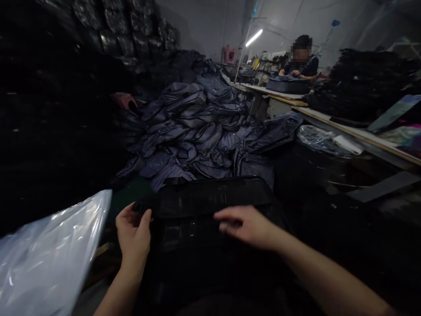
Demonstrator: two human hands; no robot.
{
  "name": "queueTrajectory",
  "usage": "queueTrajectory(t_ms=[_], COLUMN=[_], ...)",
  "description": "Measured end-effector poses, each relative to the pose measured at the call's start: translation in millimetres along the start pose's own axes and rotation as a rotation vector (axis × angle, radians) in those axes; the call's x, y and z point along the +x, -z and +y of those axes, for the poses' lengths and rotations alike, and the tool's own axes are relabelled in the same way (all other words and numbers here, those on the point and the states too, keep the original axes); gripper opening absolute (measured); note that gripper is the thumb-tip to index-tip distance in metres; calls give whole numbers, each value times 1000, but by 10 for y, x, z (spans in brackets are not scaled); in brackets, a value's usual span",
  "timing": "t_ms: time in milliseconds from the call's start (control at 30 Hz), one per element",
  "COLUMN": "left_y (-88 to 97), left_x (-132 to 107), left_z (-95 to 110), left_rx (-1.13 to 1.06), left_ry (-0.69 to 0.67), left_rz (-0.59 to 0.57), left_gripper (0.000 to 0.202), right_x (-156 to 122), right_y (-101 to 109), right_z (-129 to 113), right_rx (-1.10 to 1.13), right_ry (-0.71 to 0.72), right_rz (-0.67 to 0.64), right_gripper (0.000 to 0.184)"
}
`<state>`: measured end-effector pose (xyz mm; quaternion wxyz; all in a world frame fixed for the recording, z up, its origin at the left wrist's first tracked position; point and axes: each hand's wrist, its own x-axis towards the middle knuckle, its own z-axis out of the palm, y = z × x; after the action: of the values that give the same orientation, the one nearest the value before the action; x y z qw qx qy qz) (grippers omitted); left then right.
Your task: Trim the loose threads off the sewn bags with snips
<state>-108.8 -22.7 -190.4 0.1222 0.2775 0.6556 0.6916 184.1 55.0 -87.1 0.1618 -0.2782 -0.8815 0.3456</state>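
Note:
A flat black bag [210, 197] with a strap and buckle lies in front of me at the bottom middle. My left hand [133, 235] grips its left end, fingers curled round the edge and thumb on top. My right hand [245, 224] rests on the bag's top face, fingers bent loosely downward and blurred, with nothing plainly held in them.
A clear plastic sheet [49, 259] lies at the lower left. A big heap of dark blue bags [200, 131] fills the middle. Black stacks [59, 109] rise on the left. A long worktable [345, 125] runs along the right, where another person [301, 61] works at the far end.

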Motion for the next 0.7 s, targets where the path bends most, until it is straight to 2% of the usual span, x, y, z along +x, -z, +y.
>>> queueTrajectory(t_ms=[67,100,167,233,400,533,700], left_y=[6,8,10,11,1,-28,-54], left_x=[6,12,27,43,79,120,161], left_z=[-11,-21,-43,-62,-64,-51,-76], left_rx=[-7,-6,-10,-43,-139,-151,-149], left_ry=[-15,-20,-7,31,137,253,305], left_rz=[2,1,-12,-7,-26,-43,-66], left_gripper=[54,54,53,51,50,55,57], right_x=[190,281,428,512,531,529,533], right_y=[257,341,424,415,304,299,318], right_z=[286,431,670,807,868,936,1004], right_rx=[-151,-210,-300,-353,-376,-313,-241], right_ry=[-134,-168,-211,-236,-253,-218,-195], right_rz=[191,241,254,214,188,194,230], right_gripper=[32,34,41,44,33,22,21])
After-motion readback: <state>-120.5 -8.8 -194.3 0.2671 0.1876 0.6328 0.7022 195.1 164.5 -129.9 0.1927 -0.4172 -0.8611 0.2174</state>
